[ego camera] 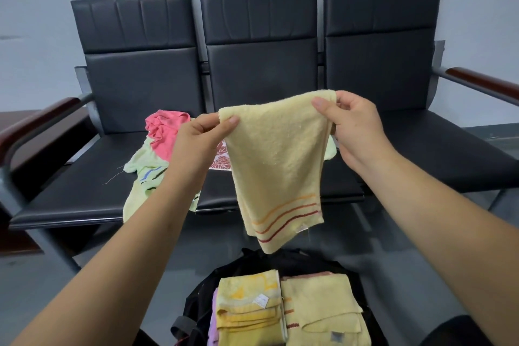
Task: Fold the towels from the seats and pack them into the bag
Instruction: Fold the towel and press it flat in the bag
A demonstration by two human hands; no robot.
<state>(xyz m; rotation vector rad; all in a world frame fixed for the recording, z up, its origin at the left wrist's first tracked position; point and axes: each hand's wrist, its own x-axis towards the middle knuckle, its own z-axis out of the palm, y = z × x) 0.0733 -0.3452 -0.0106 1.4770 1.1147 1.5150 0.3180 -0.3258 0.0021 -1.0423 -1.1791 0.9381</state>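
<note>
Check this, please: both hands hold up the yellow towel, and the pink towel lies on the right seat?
No: the head view shows the pink towel on the left seat. The left hand and right hand do hold up the yellow towel.

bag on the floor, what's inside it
In the bag, a left yellow towel and a right yellow towel lie folded side by side on top; a purple cloth edge shows beside the left one. Anything beneath them is covered, and the frame crops the bag.
</note>
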